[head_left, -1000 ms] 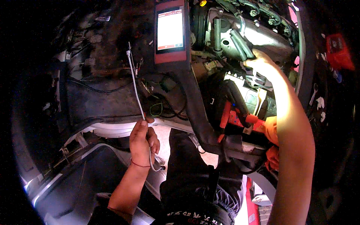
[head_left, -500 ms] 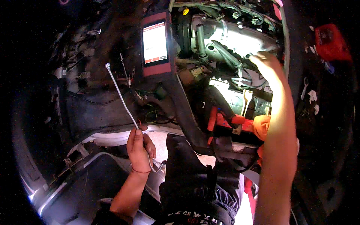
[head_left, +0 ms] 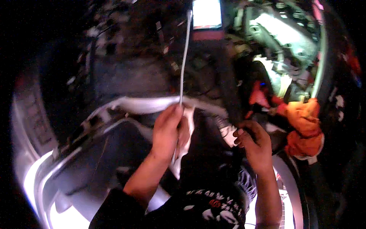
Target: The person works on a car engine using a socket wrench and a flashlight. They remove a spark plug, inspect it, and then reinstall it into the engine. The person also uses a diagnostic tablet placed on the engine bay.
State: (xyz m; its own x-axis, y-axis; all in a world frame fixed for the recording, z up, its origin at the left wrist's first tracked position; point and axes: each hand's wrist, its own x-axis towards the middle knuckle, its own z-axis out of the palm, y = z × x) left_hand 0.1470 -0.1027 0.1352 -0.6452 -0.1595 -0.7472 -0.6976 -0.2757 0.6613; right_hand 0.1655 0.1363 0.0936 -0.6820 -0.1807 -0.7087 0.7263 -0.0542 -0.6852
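Note:
My left hand (head_left: 166,131) is closed round the lower part of a long, thin metal rod (head_left: 185,61). The rod stands nearly upright in the picture, its small socket-like tip beside the lit tablet screen. To the right, my right hand (head_left: 256,144) is held in front of my body, away from the engine, thumb and fingers curled together. Whatever lies between those fingers is too dark and blurred to make out. Just left of the fingertips shows a pale patch (head_left: 228,135); I cannot tell whether it is an object or the floor.
The brightly lit engine (head_left: 286,34) fills the far right. A tablet (head_left: 207,15) in a red and black case rests at the far edge. Orange gloves or cloth (head_left: 305,118) lie near the red part (head_left: 259,95). A pale curved body edge (head_left: 148,105) crosses in front of me.
My right hand has come back from the engine toward my body. The rod in my left hand has swung more upright. The view has shifted, so the engine and tablet sit farther right.

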